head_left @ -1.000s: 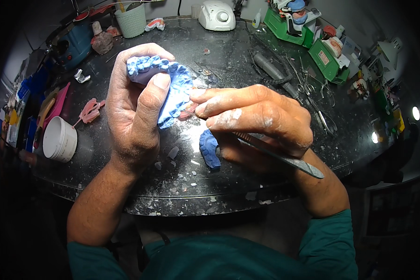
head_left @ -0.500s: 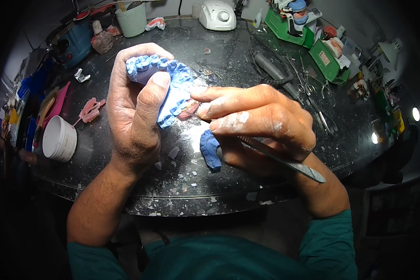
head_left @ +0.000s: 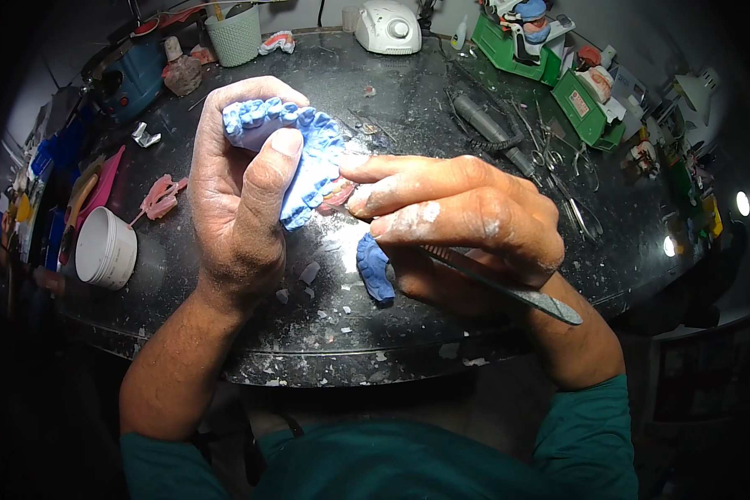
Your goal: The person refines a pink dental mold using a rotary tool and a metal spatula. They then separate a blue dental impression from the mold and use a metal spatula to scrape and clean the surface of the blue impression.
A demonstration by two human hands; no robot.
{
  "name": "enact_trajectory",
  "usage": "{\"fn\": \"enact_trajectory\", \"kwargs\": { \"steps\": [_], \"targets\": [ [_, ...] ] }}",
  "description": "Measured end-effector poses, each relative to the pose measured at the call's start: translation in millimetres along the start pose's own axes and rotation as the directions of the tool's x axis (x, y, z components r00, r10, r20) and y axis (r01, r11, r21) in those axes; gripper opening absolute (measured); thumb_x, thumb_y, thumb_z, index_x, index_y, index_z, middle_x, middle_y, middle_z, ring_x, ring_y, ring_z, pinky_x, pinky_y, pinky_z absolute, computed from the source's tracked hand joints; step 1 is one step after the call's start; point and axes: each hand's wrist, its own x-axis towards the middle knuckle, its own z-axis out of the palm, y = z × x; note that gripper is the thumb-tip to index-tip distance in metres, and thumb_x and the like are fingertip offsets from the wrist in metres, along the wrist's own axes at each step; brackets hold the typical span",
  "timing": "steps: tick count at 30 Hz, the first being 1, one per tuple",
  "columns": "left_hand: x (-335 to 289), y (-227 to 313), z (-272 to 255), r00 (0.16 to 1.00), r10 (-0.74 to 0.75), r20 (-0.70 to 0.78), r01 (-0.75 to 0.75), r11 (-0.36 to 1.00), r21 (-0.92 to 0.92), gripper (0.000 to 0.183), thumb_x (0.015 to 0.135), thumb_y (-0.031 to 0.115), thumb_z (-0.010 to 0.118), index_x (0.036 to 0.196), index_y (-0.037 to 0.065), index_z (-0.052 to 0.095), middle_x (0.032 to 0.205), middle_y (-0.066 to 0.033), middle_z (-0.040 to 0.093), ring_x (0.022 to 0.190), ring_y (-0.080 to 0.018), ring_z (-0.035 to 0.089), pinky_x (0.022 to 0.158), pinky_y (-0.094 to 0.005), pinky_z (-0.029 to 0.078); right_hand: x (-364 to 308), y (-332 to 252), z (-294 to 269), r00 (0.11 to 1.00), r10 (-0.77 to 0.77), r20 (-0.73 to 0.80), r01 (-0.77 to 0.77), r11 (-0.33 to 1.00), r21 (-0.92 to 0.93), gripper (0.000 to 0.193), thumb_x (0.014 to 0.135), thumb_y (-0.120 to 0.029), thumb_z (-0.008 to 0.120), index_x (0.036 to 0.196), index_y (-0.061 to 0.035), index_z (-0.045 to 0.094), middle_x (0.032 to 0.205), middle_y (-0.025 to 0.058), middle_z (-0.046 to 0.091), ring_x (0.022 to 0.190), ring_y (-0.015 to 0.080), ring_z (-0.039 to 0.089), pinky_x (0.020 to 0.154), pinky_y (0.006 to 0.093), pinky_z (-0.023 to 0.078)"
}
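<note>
Propped in my left hand (head_left: 242, 196) is a light-blue dental cast (head_left: 312, 154), a curved row of teeth, with my thumb pressed on its inner side. My right hand (head_left: 475, 221) grips a slim metal hand tool (head_left: 521, 292) with a ribbed grip and flat rounded end; its working tip is hidden by the fingers. The right fingertips lie at the cast's right side. There, a pink piece with tooth shapes (head_left: 336, 195) sits against the cast, partly covered. Below, a smaller, darker blue cast piece (head_left: 374, 268) rests on the table, apart from the left hand.
On the dark, chip-strewn table (head_left: 292, 350) stand a white tub (head_left: 107, 248) and a pink branching piece (head_left: 161, 198) at left. Toward the back are a white control box (head_left: 389, 27) and a woven cup (head_left: 235, 37). A grey handpiece (head_left: 483, 121), scissors (head_left: 547, 154) and green bins (head_left: 587, 108) occupy the right.
The right fingertips and tool have shifted very slightly left. The cast in my left hand has barely moved; both hands keep their hold.
</note>
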Motion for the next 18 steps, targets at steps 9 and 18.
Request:
{"fn": "enact_trajectory", "kwargs": {
  "steps": [9,18],
  "targets": [
    [-0.3,3.4,1.3,0.999,-0.032,-0.021,0.033,0.999,0.028,0.030,0.096,0.013,0.055,0.123,0.000,0.053,0.114,-0.0068,0.056,0.096,-0.0091,0.053,0.088,-0.0253,0.046,1.0,-1.2,-0.5,1.000,0.015,-0.006,-0.015,1.000,-0.006,0.022,0.069,0.007,0.078,0.087,-0.0012,0.070,0.091,0.0142,0.073,0.092,0.0287,0.076,0.080,0.0344,0.063],
    [-0.3,2.2,1.9,1.000,-0.009,-0.005,0.009,1.000,-0.015,0.029,0.097,0.013,0.056,0.123,0.000,0.052,0.111,-0.0060,0.057,0.097,-0.0089,0.053,0.090,-0.0258,0.045,1.1,1.5,-11.2,0.989,-0.031,0.143,0.023,0.998,0.056,0.030,0.080,0.005,0.079,0.105,0.0018,0.064,0.104,0.0240,0.071,0.104,0.0381,0.073,0.090,0.0478,0.061]
  ]
}}
